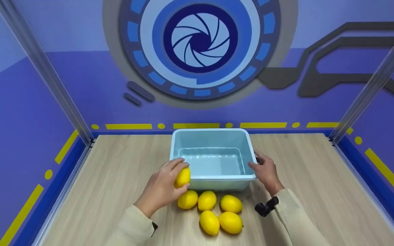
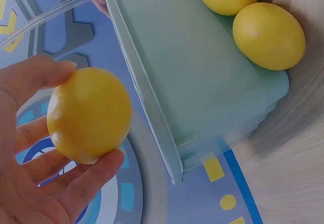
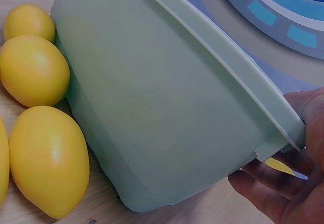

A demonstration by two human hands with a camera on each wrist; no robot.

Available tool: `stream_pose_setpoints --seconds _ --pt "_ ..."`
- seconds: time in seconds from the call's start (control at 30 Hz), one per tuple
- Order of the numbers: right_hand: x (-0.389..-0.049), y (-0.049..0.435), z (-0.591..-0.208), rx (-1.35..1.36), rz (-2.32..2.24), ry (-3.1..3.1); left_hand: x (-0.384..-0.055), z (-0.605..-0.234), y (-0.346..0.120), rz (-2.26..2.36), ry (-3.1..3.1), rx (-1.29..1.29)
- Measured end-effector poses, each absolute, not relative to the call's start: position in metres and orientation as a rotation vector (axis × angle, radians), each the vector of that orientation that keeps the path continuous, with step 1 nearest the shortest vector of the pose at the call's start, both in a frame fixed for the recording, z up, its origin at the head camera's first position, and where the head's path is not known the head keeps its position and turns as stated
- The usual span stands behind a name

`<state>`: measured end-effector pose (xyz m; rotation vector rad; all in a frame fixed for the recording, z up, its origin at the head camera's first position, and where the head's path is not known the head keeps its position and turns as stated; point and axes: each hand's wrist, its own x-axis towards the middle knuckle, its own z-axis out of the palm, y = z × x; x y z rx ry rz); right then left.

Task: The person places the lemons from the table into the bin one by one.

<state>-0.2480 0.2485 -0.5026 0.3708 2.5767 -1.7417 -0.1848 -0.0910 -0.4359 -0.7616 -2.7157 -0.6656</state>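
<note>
A light blue plastic bin [image 1: 214, 184] stands on the table with its open top facing up, and its visible inside holds nothing. My left hand [image 1: 164, 186] pinches a yellow lemon [image 2: 91, 115] between thumb and fingers at the bin's near left corner, raised to about rim height. My right hand [image 1: 267, 171] grips the bin's right rim, thumb on top and fingers [image 3: 266, 188] under the lip. Several more lemons [image 1: 209, 222] lie on the table just in front of the bin, in two loose rows.
The wooden table [image 1: 125, 164] extends to both sides of the bin. Behind it rises a blue and purple printed wall [image 1: 80, 85], with metal corner posts [image 1: 43, 68] at left and right. A black strap piece [image 1: 267, 206] sits at the right cuff.
</note>
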Motion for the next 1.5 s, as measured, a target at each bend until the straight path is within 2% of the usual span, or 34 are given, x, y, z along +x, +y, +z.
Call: stream_pose_setpoints --seconds 1.5 --pt "-0.246 0.249 -0.505 0.346 -1.798 2.575 -0.199 -0.436 -0.088 -0.707 -2.681 -0.716"
